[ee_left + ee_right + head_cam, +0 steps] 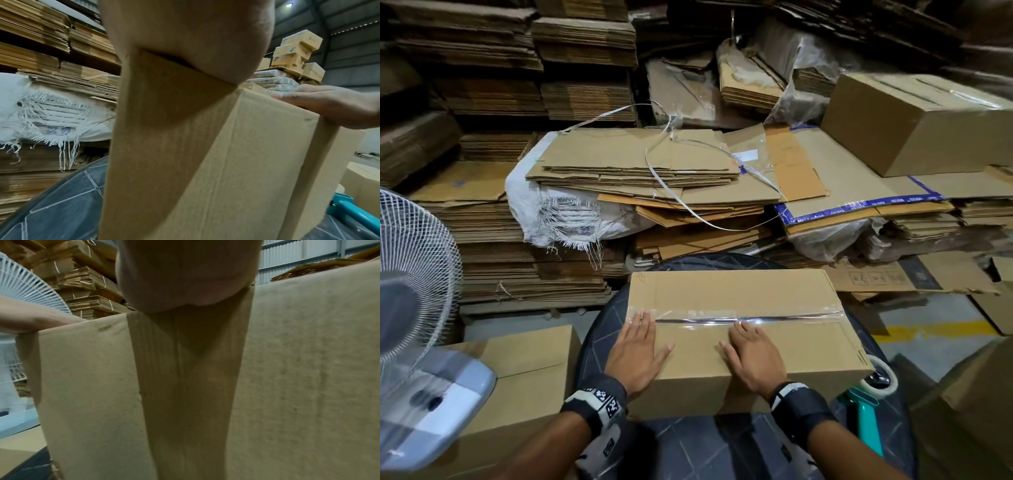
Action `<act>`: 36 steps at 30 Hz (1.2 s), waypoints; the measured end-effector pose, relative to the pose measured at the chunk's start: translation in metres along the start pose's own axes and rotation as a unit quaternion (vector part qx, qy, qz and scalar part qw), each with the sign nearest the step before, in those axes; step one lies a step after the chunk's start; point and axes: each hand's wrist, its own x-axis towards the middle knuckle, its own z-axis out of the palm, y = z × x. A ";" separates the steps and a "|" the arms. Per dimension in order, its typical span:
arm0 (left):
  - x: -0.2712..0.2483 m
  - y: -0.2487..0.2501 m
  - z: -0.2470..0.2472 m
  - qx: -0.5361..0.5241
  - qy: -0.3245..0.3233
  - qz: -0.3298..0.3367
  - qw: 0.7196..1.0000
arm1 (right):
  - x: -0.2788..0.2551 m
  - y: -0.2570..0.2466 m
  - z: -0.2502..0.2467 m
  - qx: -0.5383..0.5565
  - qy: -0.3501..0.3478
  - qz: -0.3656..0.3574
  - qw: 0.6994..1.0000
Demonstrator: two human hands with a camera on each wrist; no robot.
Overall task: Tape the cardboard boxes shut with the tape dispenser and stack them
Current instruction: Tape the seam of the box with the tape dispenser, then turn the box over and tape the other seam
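Both flat palms, left hand (635,353) and right hand (751,356), press the taped box (774,294); its long seam runs left-right across mid-frame, tape dispenser (869,404) lower right, nearer the right.

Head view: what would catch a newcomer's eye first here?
First, the cardboard box on the dark round table, a strip of clear tape along its top seam, with the left hand and right hand pressing flat on it. Then the teal tape dispenser by the box's right corner, and the white fan at far left.
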 end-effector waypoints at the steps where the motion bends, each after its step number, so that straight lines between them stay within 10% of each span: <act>1: -0.003 0.001 0.000 0.002 0.003 0.000 1.000 | -0.002 -0.001 0.001 -0.011 0.012 -0.005 1.000; 21: 0.004 -0.013 0.000 -0.059 0.045 0.005 0.997 | -0.039 0.064 -0.009 -0.036 0.025 0.149 0.988; 28: 0.002 -0.012 0.006 -0.102 0.041 -0.041 0.993 | -0.069 0.058 0.012 -0.065 0.029 -0.070 0.995; 36: -0.033 0.026 -0.002 0.013 -0.027 -0.121 0.992 | -0.018 0.062 -0.018 -0.040 -0.039 0.224 0.973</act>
